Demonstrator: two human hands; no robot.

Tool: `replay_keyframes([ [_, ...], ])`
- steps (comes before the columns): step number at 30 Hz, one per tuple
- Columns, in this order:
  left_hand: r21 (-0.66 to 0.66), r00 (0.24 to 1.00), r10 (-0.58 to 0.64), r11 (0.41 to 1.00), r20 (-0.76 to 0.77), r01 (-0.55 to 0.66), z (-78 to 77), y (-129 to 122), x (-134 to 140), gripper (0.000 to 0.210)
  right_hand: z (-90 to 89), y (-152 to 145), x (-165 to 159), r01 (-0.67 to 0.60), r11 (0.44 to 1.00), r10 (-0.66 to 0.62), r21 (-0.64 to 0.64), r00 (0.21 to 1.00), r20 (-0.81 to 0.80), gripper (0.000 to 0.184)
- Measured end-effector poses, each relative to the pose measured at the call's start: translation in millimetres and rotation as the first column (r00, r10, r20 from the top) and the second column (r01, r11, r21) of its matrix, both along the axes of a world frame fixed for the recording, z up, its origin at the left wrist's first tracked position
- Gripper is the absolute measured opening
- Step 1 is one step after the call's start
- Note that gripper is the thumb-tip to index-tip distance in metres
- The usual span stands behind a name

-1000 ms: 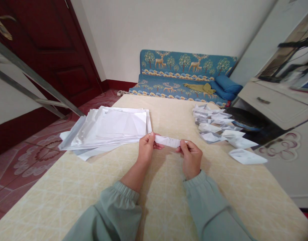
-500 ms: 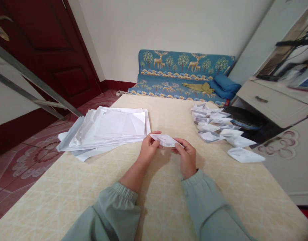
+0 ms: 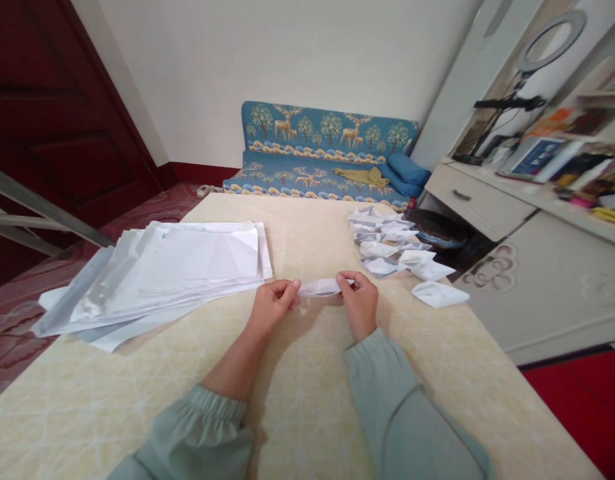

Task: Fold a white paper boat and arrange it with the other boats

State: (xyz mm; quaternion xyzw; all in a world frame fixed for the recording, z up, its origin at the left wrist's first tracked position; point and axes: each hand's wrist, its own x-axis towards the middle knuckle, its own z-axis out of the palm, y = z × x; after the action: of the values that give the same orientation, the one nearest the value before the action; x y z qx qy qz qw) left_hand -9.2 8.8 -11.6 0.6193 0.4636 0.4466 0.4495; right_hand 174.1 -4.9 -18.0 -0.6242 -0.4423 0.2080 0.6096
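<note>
1. At the far left, beyond the bench (image 3: 112, 407), stand a dark red door (image 3: 47, 120) and part of a metal frame (image 3: 52, 213).
2. On the bench's left side lies a thick stack of white sheets (image 3: 197, 260), edges uneven, its left end seeming to reach past the bench edge. The sheets lie flat, with a few creases and a small mark on the top one; I judge these to be the unfolded share, and a good many remain.
3. Right of the stack, the left hand (image 3: 273, 300) has a narrow grip, thumb and fingers pinched on the left end of a folded paper (image 3: 318, 288). The fingers beneath are partly hidden.
4. The folded paper is between the two hands, in front of the person, stretched sideways as a slim strip with a slightly parted top. It looks well along in its folding, though whether it is finished I cannot tell.
5. The right hand (image 3: 360, 303) pinches the strip's right end in an equally narrow grip, thumb toward the near side.
6. Farther right, a cluster of pointed paper pieces (image 3: 380, 249) covers the bench's far right part, apparently done. One paper piece (image 3: 440, 295) lies nearest, close to the right edge.
7. Beyond that edge stands a pale cabinet (image 3: 552, 287).
</note>
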Motion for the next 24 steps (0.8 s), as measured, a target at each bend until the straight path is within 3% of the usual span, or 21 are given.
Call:
replay_keyframes([
  [5,-0.025,0.999,0.002,1.000,0.035,-0.001,-1.7,1.5,-0.1,0.040,1.7,-0.1,14.7,0.058,0.998,-0.058,-0.001,0.998,0.009,0.024],
  [13,0.001,0.997,-0.020,1.000,-0.072,0.020,-4.9,4.7,1.2,0.039,3.5,-8.7,34.6,0.131,0.991,-0.130,0.019,0.990,-0.048,0.029],
  [21,-0.011,1.000,-0.013,1.000,-0.026,0.013,-6.6,6.4,1.6,0.036,10.5,-5.8,85.8,0.268,0.963,-0.266,0.024,0.940,0.214,0.023],
  [24,-0.006,0.999,-0.015,1.000,-0.030,0.015,-7.2,7.3,2.2,0.034,17.4,-7.6,98.9,0.362,0.929,-0.367,0.079,0.867,0.336,0.024],
])
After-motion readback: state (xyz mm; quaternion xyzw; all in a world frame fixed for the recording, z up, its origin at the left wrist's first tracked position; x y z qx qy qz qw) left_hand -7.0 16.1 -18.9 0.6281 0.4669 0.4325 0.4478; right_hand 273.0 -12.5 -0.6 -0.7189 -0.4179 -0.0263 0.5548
